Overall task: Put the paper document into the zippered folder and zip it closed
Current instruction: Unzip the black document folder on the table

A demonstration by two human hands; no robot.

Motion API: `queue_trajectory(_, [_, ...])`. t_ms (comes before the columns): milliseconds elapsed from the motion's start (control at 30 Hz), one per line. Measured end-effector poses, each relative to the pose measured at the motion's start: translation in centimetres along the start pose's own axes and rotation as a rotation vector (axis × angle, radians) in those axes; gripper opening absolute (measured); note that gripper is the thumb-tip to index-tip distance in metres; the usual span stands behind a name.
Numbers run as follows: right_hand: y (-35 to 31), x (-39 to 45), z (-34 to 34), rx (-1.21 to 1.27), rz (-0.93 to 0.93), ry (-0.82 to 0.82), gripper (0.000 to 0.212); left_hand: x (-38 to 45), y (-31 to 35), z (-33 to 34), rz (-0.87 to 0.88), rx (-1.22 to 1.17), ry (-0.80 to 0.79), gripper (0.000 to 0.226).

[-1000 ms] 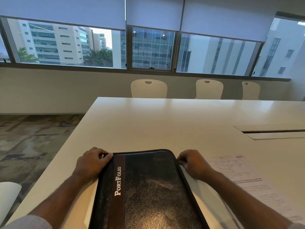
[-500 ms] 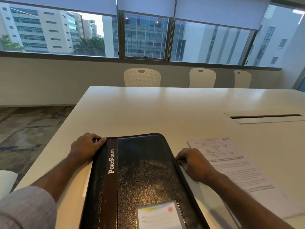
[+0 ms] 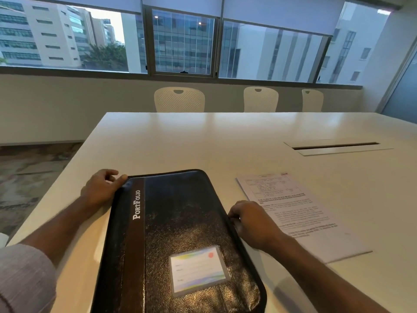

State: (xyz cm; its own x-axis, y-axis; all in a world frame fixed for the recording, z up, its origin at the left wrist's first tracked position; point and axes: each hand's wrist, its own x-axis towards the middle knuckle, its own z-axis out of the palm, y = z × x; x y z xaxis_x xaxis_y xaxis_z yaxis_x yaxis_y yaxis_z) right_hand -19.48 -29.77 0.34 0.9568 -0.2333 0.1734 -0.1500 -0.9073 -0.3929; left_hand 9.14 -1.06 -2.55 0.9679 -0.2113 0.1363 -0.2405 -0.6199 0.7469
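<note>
Head view: over the last second the right hand (image 3: 252,222) has slid from the far corner down the zippered folder (image 3: 180,233)'s right edge, its grip pinched there, seemingly unzipping. The left hand (image 3: 101,188) pins the upper-left corner. The black folder lies closed at lower centre; the paper document (image 3: 300,211) lies just right on the counter (image 3: 225,141).

Grained black leather-look cover on the zippered folder (image 3: 180,233), faintly glossy, with a smooth brown band printed in white; clear shiny plastic over its label pocket (image 3: 198,271). Thin matt white paper for the document (image 3: 300,213), densely printed. Smooth, softly sheened white top on the table (image 3: 203,141). Perforated white plastic on the chair backs (image 3: 179,100)
</note>
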Motion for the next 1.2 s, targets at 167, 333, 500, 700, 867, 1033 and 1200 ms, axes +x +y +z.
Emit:
queue_trajectory(167, [-0.4, -0.1, 0.0, 0.004, 0.003, 0.020, 0.015, -6.8, 2.8, -1.8, 0.178, 0.224, -0.036, 0.053])
queue_trajectory(333, [-0.2, -0.1, 0.2, 0.005, -0.005, 0.033, 0.016, -17.4, 5.9, -3.5, 0.351, 0.393, -0.374, 0.070])
queue_trajectory(500, [-0.3, -0.2, 0.2, 0.011, -0.027, 0.052, 0.016, -23.4, 6.8, -3.4, 0.310, 0.444, -0.487, 0.117])
queue_trajectory(700, [-0.3, -0.5, 0.2, 0.016, -0.028, 0.073, 0.015, -26.3, 8.2, -2.7, 0.351, 0.670, -0.616, 0.137])
queue_trajectory(867, [0.1, -1.6, 0.0, 0.009, -0.029, 0.069, 0.015, -25.9, 7.6, -1.7, 0.380, 0.663, -0.520, 0.141])
queue_trajectory(1033, [0.5, -3.4, -0.4, 0.005, -0.043, 0.046, 0.015, -25.4, 7.6, -1.4, 0.411, 0.626, -0.475, 0.141])
queue_trajectory(1200, [0.4, -6.1, -0.9, 0.023, -0.047, 0.028, 0.016, -25.3, 7.6, -1.2, 0.424, 0.596, -0.461, 0.142])
